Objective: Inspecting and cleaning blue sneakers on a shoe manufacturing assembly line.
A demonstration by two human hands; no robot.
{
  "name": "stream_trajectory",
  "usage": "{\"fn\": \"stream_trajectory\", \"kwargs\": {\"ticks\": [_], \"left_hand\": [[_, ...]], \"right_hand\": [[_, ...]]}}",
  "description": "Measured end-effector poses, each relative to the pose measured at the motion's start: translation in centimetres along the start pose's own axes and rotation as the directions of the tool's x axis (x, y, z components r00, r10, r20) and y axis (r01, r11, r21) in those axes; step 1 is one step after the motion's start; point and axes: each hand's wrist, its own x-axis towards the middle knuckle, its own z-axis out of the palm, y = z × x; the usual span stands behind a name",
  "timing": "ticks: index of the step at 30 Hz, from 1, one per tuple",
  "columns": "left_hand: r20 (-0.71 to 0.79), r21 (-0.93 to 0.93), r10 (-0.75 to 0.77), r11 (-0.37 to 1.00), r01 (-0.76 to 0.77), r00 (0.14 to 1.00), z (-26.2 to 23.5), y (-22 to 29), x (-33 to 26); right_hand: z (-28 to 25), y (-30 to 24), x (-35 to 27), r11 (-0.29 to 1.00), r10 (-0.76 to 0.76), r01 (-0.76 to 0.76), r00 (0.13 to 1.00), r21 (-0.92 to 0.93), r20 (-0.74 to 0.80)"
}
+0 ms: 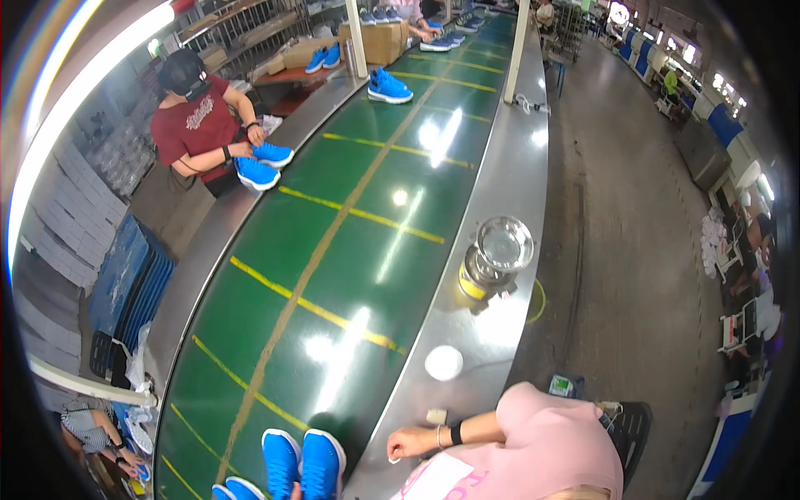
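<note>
At the bottom edge a pair of blue sneakers (322, 462) with white soles lies on the green conveyor belt, toes pointing away. Between the two shoes shows a small part of my left hand (296, 492), gripping them; the rest is cut off by the frame. Over the metal ledge on the right, my right hand (410, 442) has its fingers curled around a small white piece (393, 459), too small to name. A bracelet and a black band circle that wrist. More blue sneakers (237, 490) are partly visible at the lower left of the pair.
On the metal ledge (479, 333) stand a white round lid (443, 363) and a tin can with a shiny metal bowl (504, 243). Across the belt (350, 250) a co-worker in dark red (200, 125) handles blue sneakers (260, 171). Another blue pair (389, 87) rests farther up.
</note>
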Motion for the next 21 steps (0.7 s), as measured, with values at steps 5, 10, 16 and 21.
{"fn": "stream_trajectory", "kwargs": {"ticks": [5, 10, 16, 21], "left_hand": [[0.318, -0.437, -0.536, 0.649, 0.623, 0.782, 5.5, 0.2, -8.7], [0.277, -0.741, -0.859, 0.094, 0.665, 0.43, 15.6, -8.4, -10.8], [0.739, -0.667, -0.493, -0.441, 0.6, 0.459, 12.5, -2.6, -11.9], [0.713, -0.699, -0.362, -0.296, 0.651, 0.601, 11.9, 2.1, -14.6]], "right_hand": [[-2.1, -5.7, -3.9, 0.96, -0.269, 0.242, 0.938, -0.143, -0.219], [-9.5, -13.8, -7.2, 0.764, -0.624, 0.297, 0.567, -0.572, -0.538], [-24.2, -15.7, -13.2, 0.608, -0.761, -0.248, 0.087, -0.754, -0.643], [-33.0, -15.9, -16.9, 0.696, -0.689, -0.341, -0.068, -0.632, -0.722]]}}
